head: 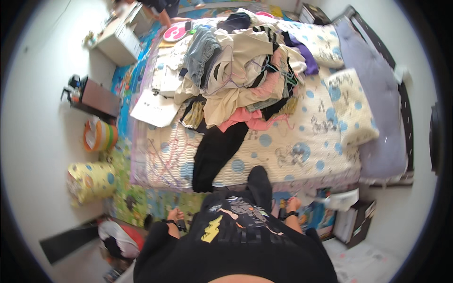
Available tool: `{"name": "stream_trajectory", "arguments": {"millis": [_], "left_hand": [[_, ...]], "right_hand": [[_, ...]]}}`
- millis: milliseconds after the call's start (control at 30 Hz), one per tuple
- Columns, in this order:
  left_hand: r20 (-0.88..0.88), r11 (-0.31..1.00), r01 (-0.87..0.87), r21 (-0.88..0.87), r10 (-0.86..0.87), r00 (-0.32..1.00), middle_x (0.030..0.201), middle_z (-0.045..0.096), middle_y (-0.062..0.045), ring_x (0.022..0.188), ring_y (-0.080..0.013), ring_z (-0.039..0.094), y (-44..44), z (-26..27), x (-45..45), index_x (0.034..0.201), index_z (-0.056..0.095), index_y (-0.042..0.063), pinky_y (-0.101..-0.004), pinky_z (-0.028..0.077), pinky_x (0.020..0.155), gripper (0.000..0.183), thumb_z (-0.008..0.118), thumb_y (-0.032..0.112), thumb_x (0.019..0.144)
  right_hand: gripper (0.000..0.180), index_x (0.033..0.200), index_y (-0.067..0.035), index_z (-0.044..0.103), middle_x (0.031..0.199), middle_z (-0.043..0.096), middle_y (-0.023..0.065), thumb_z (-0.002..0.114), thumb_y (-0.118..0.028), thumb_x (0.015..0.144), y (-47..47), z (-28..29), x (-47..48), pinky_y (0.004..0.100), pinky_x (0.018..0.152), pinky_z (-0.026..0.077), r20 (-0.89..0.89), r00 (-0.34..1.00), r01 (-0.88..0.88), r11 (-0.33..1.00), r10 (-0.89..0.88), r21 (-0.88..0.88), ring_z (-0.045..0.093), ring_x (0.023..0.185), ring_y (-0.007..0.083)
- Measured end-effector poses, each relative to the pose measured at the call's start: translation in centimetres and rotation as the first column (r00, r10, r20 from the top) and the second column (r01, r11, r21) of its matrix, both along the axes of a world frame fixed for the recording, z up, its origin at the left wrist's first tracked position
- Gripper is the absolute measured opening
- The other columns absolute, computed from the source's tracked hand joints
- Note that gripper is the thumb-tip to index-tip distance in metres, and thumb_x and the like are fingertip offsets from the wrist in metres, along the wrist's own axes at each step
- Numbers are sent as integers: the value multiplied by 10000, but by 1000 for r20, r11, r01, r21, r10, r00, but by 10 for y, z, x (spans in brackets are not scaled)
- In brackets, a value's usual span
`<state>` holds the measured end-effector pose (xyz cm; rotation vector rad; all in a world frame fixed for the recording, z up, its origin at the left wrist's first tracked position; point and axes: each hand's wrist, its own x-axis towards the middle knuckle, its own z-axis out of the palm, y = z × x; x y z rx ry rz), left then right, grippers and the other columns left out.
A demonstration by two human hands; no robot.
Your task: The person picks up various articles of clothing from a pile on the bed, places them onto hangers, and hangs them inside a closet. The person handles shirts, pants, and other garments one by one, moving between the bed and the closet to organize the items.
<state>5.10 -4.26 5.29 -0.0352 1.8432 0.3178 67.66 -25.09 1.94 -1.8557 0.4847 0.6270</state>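
My left hand (175, 214) hangs low beside my body, fingers curled, with a dark band at the wrist and a small dark object beside it. On the other side, my right hand (293, 203) is also curled near my hip, a dark band on its wrist. Whether either holds anything is unclear. Before me a large pile of clothes (244, 70) lies on the bed, mixed with plastic hangers (231, 78). Black fabric (219, 152) runs from the pile to the near bed edge. Pink cloth (244, 118) and blue denim (201, 51) show in it.
Pink hangers (173, 150) lie on the bed's left, below a white bag (155, 108). Pillows (350, 106) lie at right. My dark-clad knee (260, 180) is at the bed edge. Baskets (101, 134) stand at left. Another person's arm (164, 17) reaches in at the far left corner.
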Motion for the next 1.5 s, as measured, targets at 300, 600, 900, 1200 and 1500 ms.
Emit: {"name": "stream_trajectory", "arguments": {"millis": [300,600,900,1200,1500], "left_hand": [[-235,495,868,46,-839,491,718,637,-200,651,-340,631,185,-125,162,709,646,10,-418,487,544,256,537,233,770],[-515,106,603,791,-417,749,1221,537,-242,1143,-356,515,522,-12,516,1294,414,-17,-389,423,932,610,629,267,799],[-465,297,585,755,-386,797,1289,474,-295,1232,-400,436,514,-43,588,1388,266,-11,-383,382,990,779,636,265,761],[-614,208,853,479,-614,495,1155,568,-256,1074,-397,538,500,-48,544,1347,373,110,-439,435,891,599,546,198,780],[-787,35,895,444,-461,409,932,628,-246,870,-436,590,450,60,543,950,605,6,-510,459,746,308,458,273,907]], "right_hand": [[147,903,-25,600,747,618,74,471,-92,880,142,28,205,270,500,486,21,890,-455,887,455,80,583,586,165],[137,928,-35,575,816,599,68,505,-147,890,169,57,352,320,661,514,-36,935,-346,929,353,130,601,719,192],[172,988,-35,591,899,629,100,508,-156,900,258,33,224,296,659,518,-133,803,-513,787,581,342,623,787,199],[236,1058,-5,576,957,623,117,530,-174,900,226,46,189,331,752,540,-366,773,-413,849,518,330,626,864,225],[234,1033,4,579,891,616,103,530,-171,887,169,49,197,316,716,535,-283,907,-248,939,311,237,626,818,226]]}}
